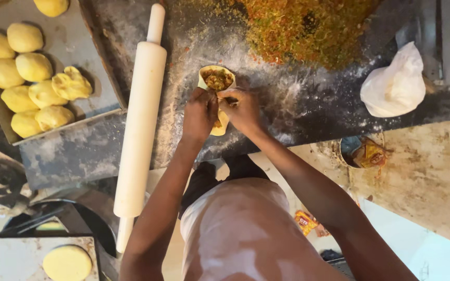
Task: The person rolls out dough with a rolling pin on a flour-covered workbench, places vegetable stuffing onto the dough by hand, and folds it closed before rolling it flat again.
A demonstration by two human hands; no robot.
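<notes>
Both hands are meeting over the dark, floured tabletop (pixel 298 104), near its front edge, approx mid-width. Left hand (pixel 199 114) and right hand (pixel 241 108) are pinching a yellow dough cone (pixel 216 83) btwn fingertips, pressed close together w/ thumbs touching the dough. The cone's mouth is pointing away from the person and is showing brownish filling (pixel 217 79); its lower tip is peeking out below the hands.

A long white rolling pin (pixel 140 130) is lying just left of the left hand, running from the back of the tabletop out past its front edge. A big heap of orange-green filling mix (pixel 303 28) is sitting at the back edge, beyond the hands. A tied white bag (pixel 394 83) is resting toward the right end. To the far left, a tray (pixel 74 41) is holding several dough balls (pixel 24 67). A flattened dough disc (pixel 67 263) is lying on a board at bottom left, well apart from the hands.
</notes>
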